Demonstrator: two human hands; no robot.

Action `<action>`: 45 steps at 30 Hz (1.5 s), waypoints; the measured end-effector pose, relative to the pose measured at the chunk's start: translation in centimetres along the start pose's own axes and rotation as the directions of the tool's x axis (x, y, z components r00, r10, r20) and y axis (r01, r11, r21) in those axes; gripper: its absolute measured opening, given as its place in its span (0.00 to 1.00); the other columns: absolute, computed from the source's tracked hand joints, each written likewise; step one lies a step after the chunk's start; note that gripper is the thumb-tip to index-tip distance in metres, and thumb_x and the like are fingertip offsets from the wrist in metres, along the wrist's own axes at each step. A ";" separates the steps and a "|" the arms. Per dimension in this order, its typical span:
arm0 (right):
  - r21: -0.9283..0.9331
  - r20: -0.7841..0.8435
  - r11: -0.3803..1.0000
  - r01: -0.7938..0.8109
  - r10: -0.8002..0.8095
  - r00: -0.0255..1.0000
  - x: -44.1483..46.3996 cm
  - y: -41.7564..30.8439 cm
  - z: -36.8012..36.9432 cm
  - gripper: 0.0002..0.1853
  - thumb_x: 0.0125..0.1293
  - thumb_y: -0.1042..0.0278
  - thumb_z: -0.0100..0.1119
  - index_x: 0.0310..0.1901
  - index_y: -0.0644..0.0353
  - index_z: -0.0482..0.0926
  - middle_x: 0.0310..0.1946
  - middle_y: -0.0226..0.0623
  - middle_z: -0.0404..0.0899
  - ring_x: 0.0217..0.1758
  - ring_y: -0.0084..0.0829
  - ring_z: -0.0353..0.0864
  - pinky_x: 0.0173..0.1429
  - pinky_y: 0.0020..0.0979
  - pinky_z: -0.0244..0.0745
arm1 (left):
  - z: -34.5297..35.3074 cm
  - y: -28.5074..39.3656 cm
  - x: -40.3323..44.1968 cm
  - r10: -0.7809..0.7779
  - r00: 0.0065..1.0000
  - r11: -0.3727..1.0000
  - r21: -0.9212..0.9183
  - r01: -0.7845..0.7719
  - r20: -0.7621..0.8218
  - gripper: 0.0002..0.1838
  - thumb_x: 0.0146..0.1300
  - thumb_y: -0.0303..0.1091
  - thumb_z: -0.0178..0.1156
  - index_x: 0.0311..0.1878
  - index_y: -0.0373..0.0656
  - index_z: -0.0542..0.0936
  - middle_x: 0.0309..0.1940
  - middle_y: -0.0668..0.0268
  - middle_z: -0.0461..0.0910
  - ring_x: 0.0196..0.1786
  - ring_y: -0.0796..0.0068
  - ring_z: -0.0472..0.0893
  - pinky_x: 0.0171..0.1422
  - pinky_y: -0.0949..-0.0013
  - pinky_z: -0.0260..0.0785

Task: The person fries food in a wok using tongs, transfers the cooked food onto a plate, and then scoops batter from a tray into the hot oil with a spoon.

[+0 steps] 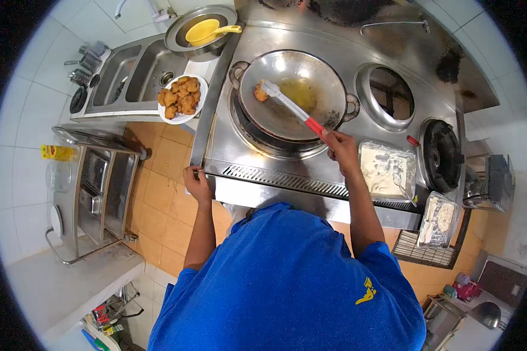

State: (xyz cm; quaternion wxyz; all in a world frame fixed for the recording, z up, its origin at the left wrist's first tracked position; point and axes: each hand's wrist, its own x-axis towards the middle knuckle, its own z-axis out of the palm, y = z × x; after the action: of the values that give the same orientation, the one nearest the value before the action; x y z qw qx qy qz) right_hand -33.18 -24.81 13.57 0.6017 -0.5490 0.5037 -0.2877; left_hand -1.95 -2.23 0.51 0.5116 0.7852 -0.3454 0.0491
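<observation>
My right hand grips the red handle of a pair of tongs, which reaches over a large two-handled wok. At the tips of the tongs, a browned piece of fried food lies against the wok's left inner wall. Yellowish oil pools in the bottom of the wok. My left hand is at the front left corner of the steel stove, its fingers curled on the edge.
Left of the stove, a white plate holds several fried pieces beside a double sink. A yellow strainer sits in a metal basin. Right of the wok are a container of white batter, a second tray and a black burner.
</observation>
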 end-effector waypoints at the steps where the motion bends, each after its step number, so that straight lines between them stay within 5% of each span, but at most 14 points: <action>1: -0.001 0.003 1.000 0.013 -0.013 1.000 0.3 0.2 0.0 0.24 0.59 0.48 0.63 0.39 0.68 0.81 0.14 0.25 0.68 0.13 0.15 0.62 0.17 0.21 0.54 | 0.0 0.1 0.0 0.006 1.000 1.000 0.009 -0.006 -0.003 0.03 0.51 0.24 0.50 0.30 0.35 0.72 0.32 0.57 0.71 0.36 0.59 0.72 0.41 0.64 0.65; 12: 0.017 -0.005 0.999 0.030 -0.030 1.000 -0.2 -1.2 0.8 0.25 0.59 0.48 0.63 0.42 0.68 0.81 0.14 0.25 0.68 0.14 0.15 0.64 0.18 0.21 0.56 | -0.1 0.3 0.0 -0.025 1.000 0.999 0.039 0.025 -0.010 0.04 0.51 0.24 0.51 0.30 0.35 0.72 0.32 0.57 0.71 0.36 0.59 0.72 0.41 0.63 0.64; 21: -0.038 0.032 0.998 0.052 -0.051 0.998 1.6 -1.8 0.8 0.26 0.59 0.47 0.62 0.45 0.65 0.81 0.24 0.30 0.78 0.17 0.16 0.65 0.21 0.20 0.59 | -0.1 0.6 0.0 -0.024 1.000 1.000 0.015 0.024 -0.006 0.04 0.51 0.24 0.51 0.30 0.36 0.72 0.32 0.58 0.71 0.36 0.60 0.71 0.41 0.64 0.64; 24: 0.015 -0.120 0.991 0.130 -0.127 0.985 0.6 -3.2 -0.9 0.21 0.61 0.50 0.60 0.42 0.63 0.80 0.22 0.22 0.70 0.21 0.13 0.64 0.23 0.20 0.57 | -0.2 0.3 0.0 -0.031 0.999 0.999 0.008 0.031 -0.009 0.04 0.51 0.24 0.52 0.31 0.36 0.72 0.32 0.59 0.71 0.36 0.61 0.71 0.40 0.64 0.64; 27: -0.292 -0.122 0.921 0.257 -0.302 0.946 -0.4 -4.0 -3.6 0.20 0.63 0.56 0.59 0.50 0.64 0.76 0.30 0.31 0.75 0.29 0.23 0.73 0.30 0.26 0.67 | -0.1 0.7 0.0 -0.028 1.000 1.000 -0.012 0.028 -0.009 0.04 0.51 0.24 0.52 0.31 0.36 0.73 0.32 0.59 0.71 0.35 0.61 0.71 0.40 0.65 0.64; 30: -0.801 0.041 0.429 0.418 -0.657 0.753 -0.5 -2.4 -5.0 0.25 0.61 0.60 0.59 0.57 0.64 0.69 0.40 0.47 0.76 0.36 0.44 0.78 0.38 0.37 0.73 | -0.2 0.4 0.1 -0.002 1.000 1.000 -0.003 0.002 0.005 0.04 0.51 0.25 0.52 0.31 0.36 0.73 0.32 0.59 0.70 0.35 0.62 0.71 0.39 0.65 0.65; 31: -0.808 0.049 0.437 0.396 -0.620 0.783 -0.7 -1.8 -4.8 0.25 0.59 0.66 0.59 0.58 0.63 0.67 0.42 0.51 0.72 0.44 0.53 0.75 0.43 0.43 0.73 | -0.2 0.2 0.1 0.008 1.000 1.000 0.007 -0.008 0.012 0.04 0.52 0.25 0.52 0.32 0.36 0.73 0.32 0.59 0.70 0.35 0.62 0.71 0.39 0.65 0.65; 45: -0.861 -0.050 0.466 0.203 -0.475 0.879 -1.3 1.4 1.3 0.22 0.60 0.67 0.56 0.55 0.66 0.68 0.47 0.52 0.73 0.44 0.51 0.78 0.42 0.43 0.78 | 0.0 0.4 0.0 0.009 1.000 1.000 0.009 -0.009 -0.011 0.05 0.52 0.24 0.51 0.31 0.35 0.73 0.31 0.58 0.70 0.33 0.62 0.70 0.37 0.65 0.63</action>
State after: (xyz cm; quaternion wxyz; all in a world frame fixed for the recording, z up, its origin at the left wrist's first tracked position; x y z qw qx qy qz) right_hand -32.65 -22.81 12.47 0.1167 -0.8100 0.5379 -0.2022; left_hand -2.17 -2.28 0.80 0.5098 0.7856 -0.3460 0.0574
